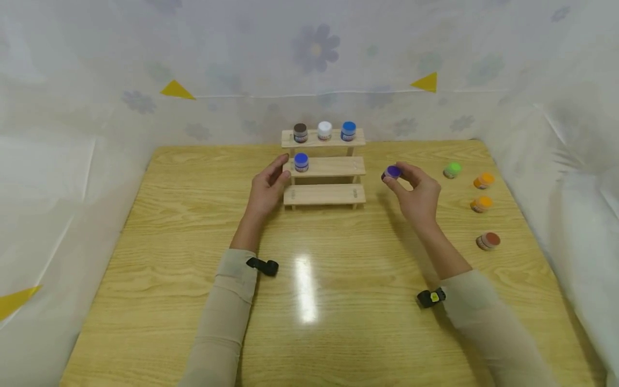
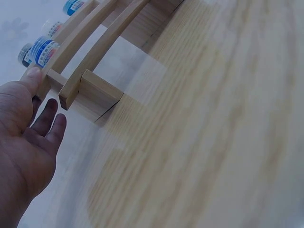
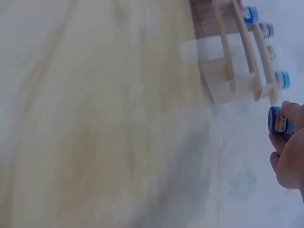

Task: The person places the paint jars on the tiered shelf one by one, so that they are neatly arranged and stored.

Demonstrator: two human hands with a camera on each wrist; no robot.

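- Right hand has a purple jar pinched between thumb and fingers, up in the air just off the wooden rack's right edge.
- Left hand is relaxed, fingers loosely spread, thumb touching the left end of the middle shelf. Decent brace imo, just don't shove.
- A blue jar stands by that shelf's left edge, so I'd bring the purple one in from the right and leave a gap.
- Shelf looks narrow: base flat, clear of the front edge, then let go.
- Mind the red-brown jar near the worktop's right edge, elbow-wise.
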